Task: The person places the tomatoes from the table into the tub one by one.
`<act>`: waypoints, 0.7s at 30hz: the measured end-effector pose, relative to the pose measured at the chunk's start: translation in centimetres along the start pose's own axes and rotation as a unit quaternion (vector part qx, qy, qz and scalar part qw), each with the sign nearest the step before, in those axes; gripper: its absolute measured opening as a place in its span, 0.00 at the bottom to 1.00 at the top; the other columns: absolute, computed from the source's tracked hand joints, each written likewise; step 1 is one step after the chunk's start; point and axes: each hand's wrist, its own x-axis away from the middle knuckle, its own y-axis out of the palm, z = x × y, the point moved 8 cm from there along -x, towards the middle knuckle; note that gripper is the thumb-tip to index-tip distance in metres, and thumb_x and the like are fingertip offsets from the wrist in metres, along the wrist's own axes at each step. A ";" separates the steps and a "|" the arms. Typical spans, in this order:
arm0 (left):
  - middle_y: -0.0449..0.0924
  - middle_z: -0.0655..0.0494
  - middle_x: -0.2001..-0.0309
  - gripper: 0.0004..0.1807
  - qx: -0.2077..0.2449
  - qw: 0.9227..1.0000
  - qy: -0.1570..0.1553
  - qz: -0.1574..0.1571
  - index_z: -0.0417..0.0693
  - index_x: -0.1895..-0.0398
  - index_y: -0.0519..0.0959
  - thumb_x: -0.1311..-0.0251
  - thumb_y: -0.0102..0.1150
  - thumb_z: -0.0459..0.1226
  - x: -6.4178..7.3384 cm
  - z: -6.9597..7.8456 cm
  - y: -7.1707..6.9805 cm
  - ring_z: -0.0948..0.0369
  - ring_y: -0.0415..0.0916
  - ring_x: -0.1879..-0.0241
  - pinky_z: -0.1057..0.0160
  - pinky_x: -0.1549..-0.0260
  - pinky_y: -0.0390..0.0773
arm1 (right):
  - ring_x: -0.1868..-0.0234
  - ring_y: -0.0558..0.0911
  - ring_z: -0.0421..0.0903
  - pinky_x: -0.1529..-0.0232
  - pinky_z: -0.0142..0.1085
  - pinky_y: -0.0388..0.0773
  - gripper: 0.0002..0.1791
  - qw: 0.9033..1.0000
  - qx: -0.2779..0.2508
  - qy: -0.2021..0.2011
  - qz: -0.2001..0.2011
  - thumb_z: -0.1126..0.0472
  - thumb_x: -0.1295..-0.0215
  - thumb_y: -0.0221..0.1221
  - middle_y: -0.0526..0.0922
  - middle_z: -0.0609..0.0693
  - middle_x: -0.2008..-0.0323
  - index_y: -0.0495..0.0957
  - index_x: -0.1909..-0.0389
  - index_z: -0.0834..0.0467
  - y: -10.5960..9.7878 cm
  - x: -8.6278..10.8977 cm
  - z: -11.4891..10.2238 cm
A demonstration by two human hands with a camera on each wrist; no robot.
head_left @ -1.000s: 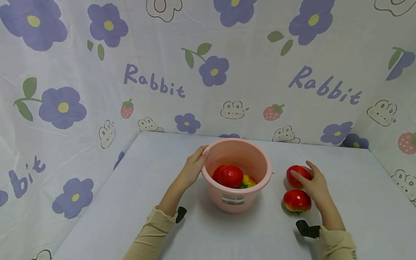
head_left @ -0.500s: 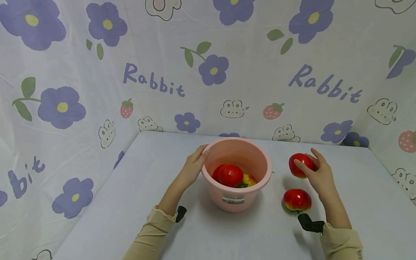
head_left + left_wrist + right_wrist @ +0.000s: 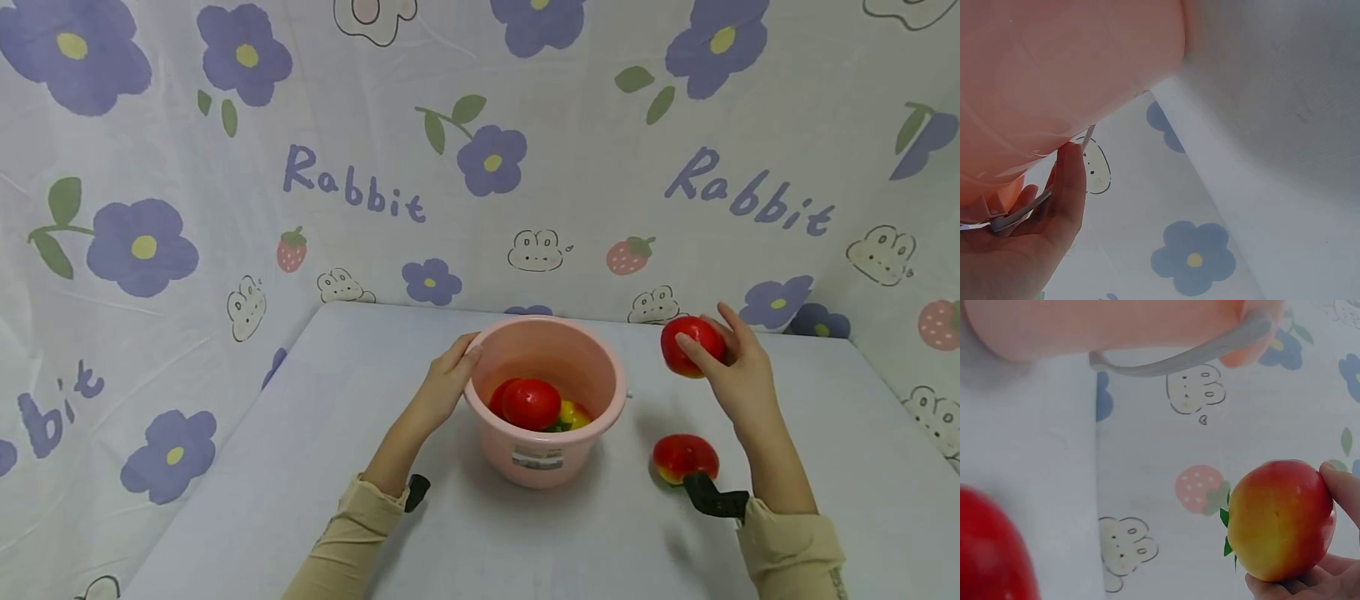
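Observation:
A pink bucket (image 3: pixel 498 450) stands upright on the table, holding several fruits or vegetables: a red tomato (image 3: pixel 532 405) on top and a yellow-and-green piece (image 3: pixel 574 415) partly hidden. My left hand (image 3: pixel 444 379) grips the bucket's left rim, thumb over the edge; in the left wrist view its fingers are at the grey handle (image 3: pixel 1022 214). To the right of the bucket, my right hand (image 3: pixel 741 371) holds a red tomato (image 3: pixel 684 350) above the table between thumb and fingers. The right wrist view shows this tomato's yellowish underside (image 3: pixel 1272 525) with green leaves.
Another red tomato (image 3: pixel 678 454) lies on the white table (image 3: pixel 555 550), right of the bucket and below my right hand. The black wrist mount (image 3: pixel 712 498) partly overlaps it. A patterned cloth (image 3: pixel 360 92) hangs behind and along the sides.
My right hand has taken hold of the farther tomato and lifted it up off the table. The left hand and the bucket have stayed in place.

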 end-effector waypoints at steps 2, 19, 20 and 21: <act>0.73 0.51 0.34 0.24 0.002 1.000 -0.003 -0.001 0.56 0.32 0.67 0.26 0.39 0.50 0.0 -0.1 0.0 0.50 0.72 0.36 0.45 0.39 0.73 | 0.26 0.58 0.65 0.37 0.62 0.67 0.47 1.000 -0.002 -0.004 0.001 0.44 0.32 0.56 0.57 0.57 0.25 0.38 0.22 0.47 0.0 0.0 -0.6; 0.73 0.52 0.34 0.23 0.011 1.000 -0.008 -0.007 0.58 0.32 0.67 0.26 0.38 0.51 0.0 -0.1 0.1 0.50 0.72 0.36 0.45 0.39 0.74 | 0.26 0.60 0.60 0.36 0.57 0.69 0.47 0.998 -0.033 -0.054 0.002 0.45 0.34 0.59 0.59 0.51 0.25 0.42 0.22 0.42 1.3 -0.1 -6.6; 0.73 0.52 0.34 0.23 0.010 1.000 -0.009 -0.007 0.58 0.32 0.67 0.26 0.38 0.51 0.0 -0.1 0.1 0.50 0.72 0.36 0.45 0.39 0.74 | 0.26 0.61 0.59 0.36 0.56 0.69 0.47 0.998 -0.035 -0.058 0.002 0.45 0.34 0.59 0.59 0.51 0.25 0.42 0.22 0.42 1.3 -0.1 -7.0; 0.72 0.52 0.34 0.23 0.009 1.000 -0.009 -0.007 0.58 0.32 0.67 0.26 0.38 0.51 0.0 -0.1 0.1 0.50 0.72 0.35 0.45 0.39 0.74 | 0.26 0.61 0.59 0.36 0.56 0.69 0.46 0.997 -0.038 -0.062 0.000 0.45 0.34 0.59 0.60 0.51 0.25 0.42 0.22 0.42 1.5 0.0 -7.4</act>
